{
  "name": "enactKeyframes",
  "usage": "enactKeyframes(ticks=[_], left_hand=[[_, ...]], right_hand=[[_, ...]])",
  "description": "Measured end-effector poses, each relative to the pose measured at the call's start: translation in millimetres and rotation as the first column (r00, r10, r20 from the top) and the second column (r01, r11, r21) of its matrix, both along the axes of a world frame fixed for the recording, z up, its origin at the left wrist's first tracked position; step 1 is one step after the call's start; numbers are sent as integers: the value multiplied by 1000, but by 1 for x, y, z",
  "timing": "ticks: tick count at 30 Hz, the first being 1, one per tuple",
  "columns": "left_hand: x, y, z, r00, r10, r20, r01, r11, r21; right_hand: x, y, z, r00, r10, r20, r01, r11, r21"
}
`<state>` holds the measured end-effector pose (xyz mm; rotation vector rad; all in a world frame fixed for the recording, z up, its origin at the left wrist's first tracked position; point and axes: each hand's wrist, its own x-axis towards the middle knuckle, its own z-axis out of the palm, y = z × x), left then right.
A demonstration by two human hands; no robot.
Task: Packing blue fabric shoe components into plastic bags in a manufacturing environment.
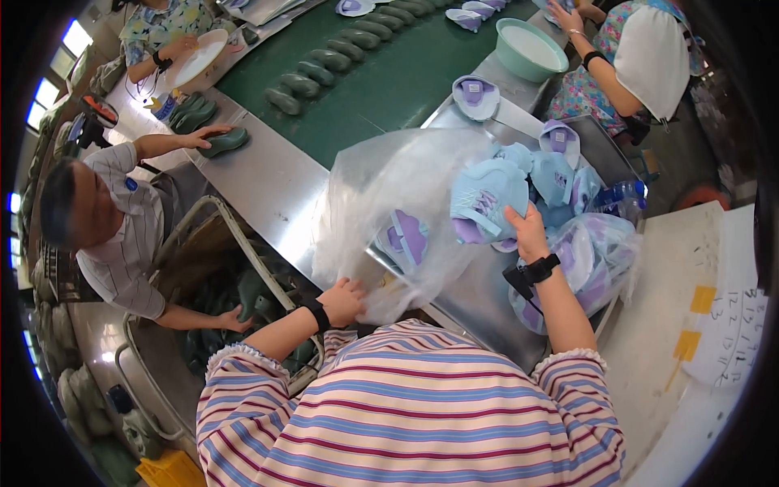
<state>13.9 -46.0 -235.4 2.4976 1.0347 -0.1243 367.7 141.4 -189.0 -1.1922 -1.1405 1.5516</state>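
Observation:
My left hand [344,303] is closed on the lower edge of a large see-through plastic bag [357,187]. The bag spreads over the metal table, and a loose light blue and purple shoe upper [403,238] shows through it. My right hand [530,234] grips light blue shoe uppers [489,196] with purple lacing, held beside the bag's right side; how many are in the grip I cannot tell. Just beyond them lie more light blue uppers [555,176]. Below my right wrist, a second plastic bag [578,256] contains blue and purple pieces.
A green conveyor belt [357,101] carries a row of dark green shoes. To the left, a person [105,227] handles a green shoe [223,142] over a wheeled cart [213,213]. Across the belt are two co-workers. A mint basin [529,50] and a bottle [621,195] stand at right.

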Motion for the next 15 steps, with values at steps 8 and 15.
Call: enactKeyframes(ticks=[8,15], left_hand=[[42,90,21,733,581,353,-445,803,-398],[46,93,-75,949,285,137,-315,894,318]], right_hand=[[-11,-12,4,994,29,-104,-36,997,-69],[-17,-25,17,983,45,-180,-59,995,-75]])
